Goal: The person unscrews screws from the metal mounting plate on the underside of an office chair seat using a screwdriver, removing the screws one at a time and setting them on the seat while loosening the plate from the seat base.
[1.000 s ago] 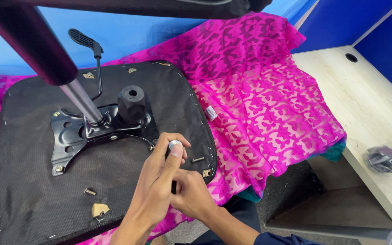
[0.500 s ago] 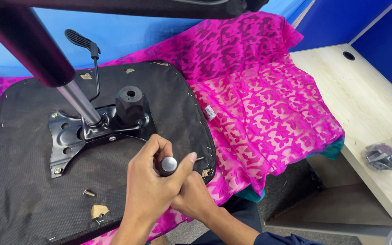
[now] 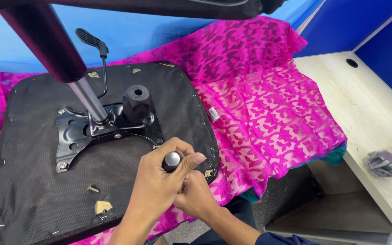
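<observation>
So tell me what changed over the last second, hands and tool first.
The left hand closed round the tool's handle, thumb across its silver cap, after only touching it with its fingertips, and slid slightly down toward the seat's near edge. The right hand stayed tucked beneath it. The upturned seat base, black metal plate, loose bolt and pink cloth did not move.

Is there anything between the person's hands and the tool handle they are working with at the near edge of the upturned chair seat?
Nothing visible: the left hand is already wrapped around the tool handle, with the right hand pressed against it just below.
</observation>
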